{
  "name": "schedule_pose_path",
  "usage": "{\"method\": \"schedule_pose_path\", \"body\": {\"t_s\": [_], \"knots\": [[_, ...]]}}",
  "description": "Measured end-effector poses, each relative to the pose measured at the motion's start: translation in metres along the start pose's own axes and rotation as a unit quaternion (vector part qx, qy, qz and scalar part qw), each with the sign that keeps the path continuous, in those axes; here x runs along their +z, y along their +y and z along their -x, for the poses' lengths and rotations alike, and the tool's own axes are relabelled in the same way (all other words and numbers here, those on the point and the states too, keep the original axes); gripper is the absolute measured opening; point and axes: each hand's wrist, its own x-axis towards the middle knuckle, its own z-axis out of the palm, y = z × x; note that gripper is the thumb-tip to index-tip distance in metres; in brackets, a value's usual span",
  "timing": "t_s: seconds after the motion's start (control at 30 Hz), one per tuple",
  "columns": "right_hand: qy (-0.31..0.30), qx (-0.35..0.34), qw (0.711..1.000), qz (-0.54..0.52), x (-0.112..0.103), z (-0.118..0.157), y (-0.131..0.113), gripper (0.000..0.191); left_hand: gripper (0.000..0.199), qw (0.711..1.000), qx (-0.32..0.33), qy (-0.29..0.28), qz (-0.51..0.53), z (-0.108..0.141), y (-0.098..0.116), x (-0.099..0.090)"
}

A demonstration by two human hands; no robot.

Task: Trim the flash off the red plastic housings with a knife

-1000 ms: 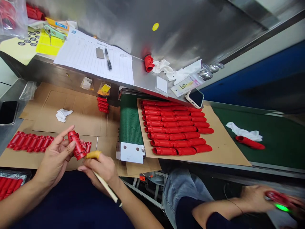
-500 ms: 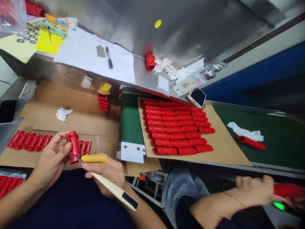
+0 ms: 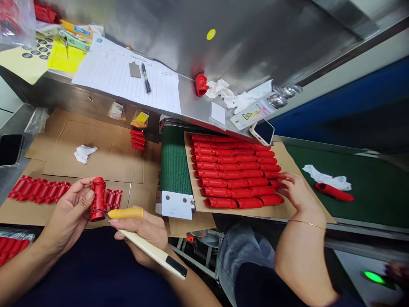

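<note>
My left hand (image 3: 72,202) pinches a red plastic housing (image 3: 98,198) upright between thumb and fingers, its detailed side turned toward my right. In my right hand (image 3: 143,226) is a cream-handled knife (image 3: 153,251) with a black end, held like a pen. Its short metal tip meets or nearly touches the lower right edge of the housing; exact contact is too small to tell. A yellow finger cot (image 3: 126,212) covers my right index finger. Behind and left of my left hand lies a row of red parts (image 3: 40,189) on cardboard.
Rows of red shells (image 3: 234,172) lie on a cardboard sheet over a green conveyor (image 3: 175,162). A co-worker's hand (image 3: 295,189) reaches in at their right end. Paper sheets (image 3: 128,79) and a pen (image 3: 146,79) lie on the metal shelf. A phone (image 3: 11,149) sits far left.
The co-worker's arm has swung from the lower right up to the rows of red shells, touching one at the right end. My hands, knife and housing have barely shifted.
</note>
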Motion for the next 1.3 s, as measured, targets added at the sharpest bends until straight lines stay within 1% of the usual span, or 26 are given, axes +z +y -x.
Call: {"method": "schedule_pose_path", "body": {"t_s": [0.2, 0.27, 0.37, 0.43, 0.47, 0.5, 0.53, 0.57, 0.6, 0.63, 0.67, 0.7, 0.73, 0.8, 0.87, 0.93, 1.03, 1.17, 1.3], "knots": [[-0.022, 0.002, 1.000, 0.018, -0.004, -0.004, 0.001, 0.014, 0.056, 1.000, -0.001, 0.008, -0.005, 0.001, -0.002, -0.001], [-0.046, -0.021, 0.998, 0.037, -0.007, -0.007, 0.002, 0.015, 0.057, 1.000, -0.006, 0.017, 0.001, 0.002, -0.003, 0.000], [-0.094, -0.082, 0.986, 0.106, -0.008, -0.009, 0.005, 0.022, 0.058, 0.999, -0.022, 0.024, 0.012, 0.003, -0.002, 0.003], [-0.090, -0.099, 0.984, 0.120, -0.005, -0.007, 0.008, 0.025, 0.058, 0.999, -0.029, 0.026, 0.017, 0.004, -0.001, 0.005], [-0.062, -0.085, 0.989, 0.102, -0.002, -0.005, 0.010, 0.024, 0.058, 0.999, -0.030, 0.026, 0.018, 0.004, -0.001, 0.006], [-0.018, -0.051, 0.996, 0.069, 0.002, -0.003, 0.012, 0.022, 0.059, 0.999, -0.029, 0.024, 0.018, 0.004, 0.000, 0.006], [0.036, -0.002, 0.999, 0.026, 0.005, -0.002, 0.014, 0.019, 0.059, 0.999, -0.027, 0.021, 0.017, 0.005, 0.000, 0.006], [0.096, 0.053, 0.994, -0.018, 0.008, 0.000, 0.015, 0.015, 0.059, 0.999, -0.022, 0.017, 0.015, 0.005, 0.000, 0.006], [0.152, 0.103, 0.982, -0.054, 0.010, 0.001, 0.016, 0.013, 0.059, 1.000, -0.016, 0.012, 0.013, 0.005, -0.001, 0.006], [0.191, 0.140, 0.969, -0.072, 0.012, 0.001, 0.016, 0.014, 0.057, 1.000, -0.006, 0.007, 0.012, 0.006, -0.002, 0.005], [0.207, 0.155, 0.963, -0.072, 0.013, 0.001, 0.015, 0.017, 0.055, 1.000, 0.009, 0.001, 0.010, 0.006, -0.003, 0.004], [0.201, 0.151, 0.966, -0.055, 0.013, 0.000, 0.014, 0.019, 0.051, 1.000, 0.029, -0.007, 0.005, 0.006, -0.005, 0.002], [0.183, 0.134, 0.974, -0.027, 0.013, 0.000, 0.012, 0.020, 0.046, 0.998, 0.053, -0.015, -0.004, 0.007, -0.006, 0.000], [0.128, 0.079, 0.988, 0.025, 0.014, -0.002, 0.007, 0.018, 0.037, 0.993, 0.104, -0.032, -0.039, 0.009, -0.010, -0.004], [0.095, 0.023, 0.994, 0.052, 0.015, -0.003, 0.003, 0.017, 0.030, 0.985, 0.142, -0.043, -0.084, 0.011, -0.013, -0.008], [0.079, -0.005, 0.995, 0.065, 0.016, -0.003, 0.001, 0.019, 0.027, 0.978, 0.165, -0.048, -0.118, 0.013, -0.014, -0.009], [0.070, -0.022, 0.994, 0.079, 0.018, -0.002, 0.002, 0.025, 0.025, 0.972, 0.181, -0.053, -0.139, 0.016, -0.013, -0.007], [0.073, -0.048, 0.992, 0.086, 0.019, -0.002, 0.005, 0.027, 0.023, 0.970, 0.188, -0.061, -0.142, 0.018, -0.010, -0.003], [0.084, -0.046, 0.991, 0.094, 0.021, -0.002, 0.004, 0.025, 0.021, 0.969, 0.191, -0.070, -0.141, 0.017, -0.011, -0.004]]}}
